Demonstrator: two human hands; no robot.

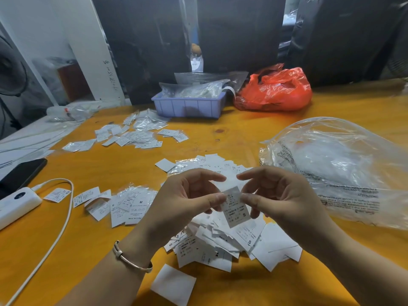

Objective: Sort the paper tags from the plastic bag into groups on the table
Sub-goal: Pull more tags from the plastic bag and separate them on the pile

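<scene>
Paper tag, small white "S" label (235, 207), pinched between left hand (185, 199) and right hand (276, 195); reading step, next needs its matching group.

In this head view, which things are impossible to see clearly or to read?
- Small print on the held tag: too small; only "S" reads.
- Tags beneath both hands, left hand and right hand: covered.
- Purple bin contents: hidden by clear bags.
- Red bag contents: opaque.
- Phone: cut by left edge.
</scene>
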